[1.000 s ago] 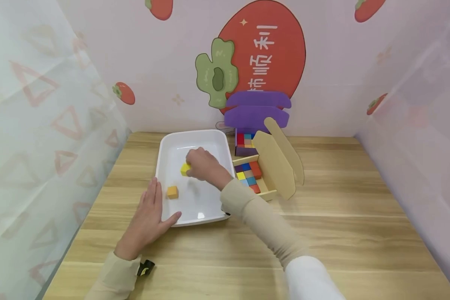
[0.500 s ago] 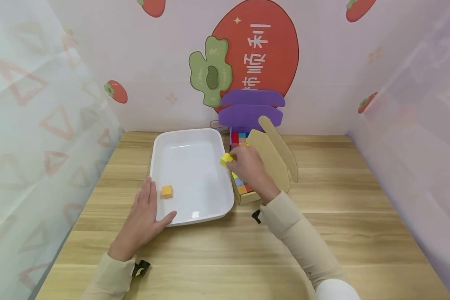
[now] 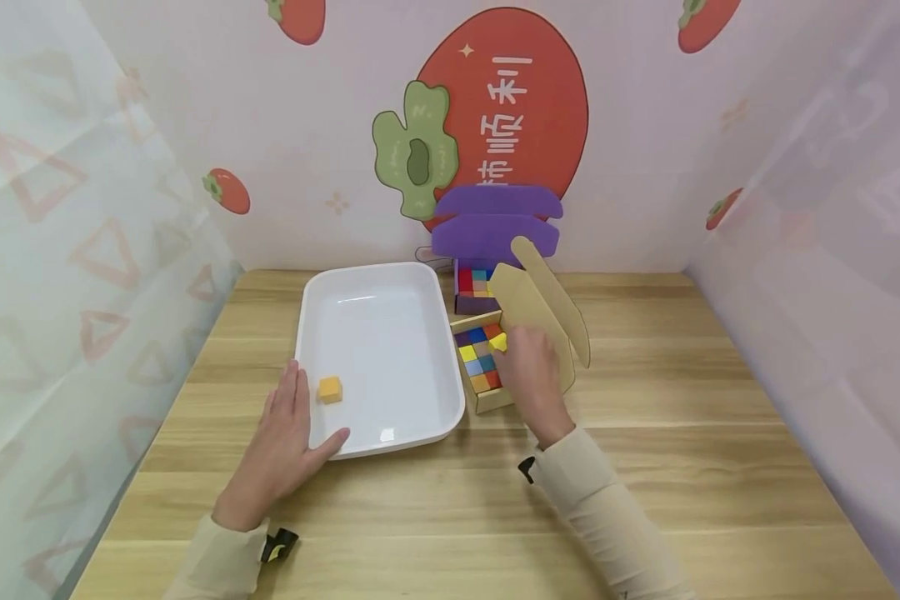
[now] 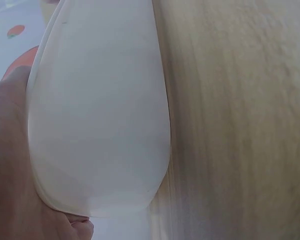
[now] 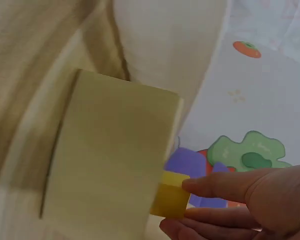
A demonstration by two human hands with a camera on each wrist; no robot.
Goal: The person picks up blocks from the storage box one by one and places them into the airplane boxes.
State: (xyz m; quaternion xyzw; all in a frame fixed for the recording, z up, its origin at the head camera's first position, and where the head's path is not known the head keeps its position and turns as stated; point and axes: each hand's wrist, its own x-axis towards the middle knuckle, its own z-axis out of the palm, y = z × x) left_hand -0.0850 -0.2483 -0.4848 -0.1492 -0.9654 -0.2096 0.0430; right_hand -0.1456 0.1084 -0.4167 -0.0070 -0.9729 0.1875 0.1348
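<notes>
My right hand (image 3: 531, 375) pinches a yellow block (image 5: 172, 195) between thumb and fingers, over the right side of the cream box (image 3: 495, 400). Rows of coloured blocks (image 3: 477, 353) fill the part of that box that shows; my hand hides the rest. At the left side of the white tray (image 3: 382, 358), my left hand (image 3: 281, 446) lies with straight fingers along the rim and the thumb spread over the near corner. Inside the tray, near those fingers, sits one orange block (image 3: 330, 389). The left wrist view shows the tray's outer wall (image 4: 100, 110) beside the hand.
Behind the cream box stands a purple box (image 3: 465, 304) with more coloured blocks, its purple lid (image 3: 495, 237) raised against the back wall. The cream lid (image 3: 532, 304) leans up and to the right. Wooden tabletop (image 3: 667, 392) extends on the right.
My right hand has carried the yellow block from above the tray rightward, across its rim, to the cream box. The left hand keeps its place on the tray. The view has shifted slightly.
</notes>
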